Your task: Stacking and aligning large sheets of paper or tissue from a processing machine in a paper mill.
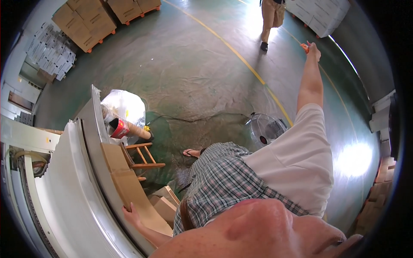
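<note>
My right arm, in a white sleeve, stretches far out to the upper right. Its hand [316, 52] is closed on a small orange thing [306, 47], too small to name. At the lower left my left hand [134, 216] rests at the edge of a long strip of brown cardboard [137, 200], where it meets a metal ledge [100, 172]. The fingers of that hand are apart and seem to hold nothing. The cardboard runs along the side of a large white machine [64, 189]. A plaid apron [228, 176] covers my front.
A wooden stool [148, 165], a cardboard tube [138, 130] and a clear plastic bag [124, 103] stand beside the machine. A floor fan [266, 128] trails a cable. Another person [269, 21] walks at the far side. Stacked cartons [84, 23] line the back left.
</note>
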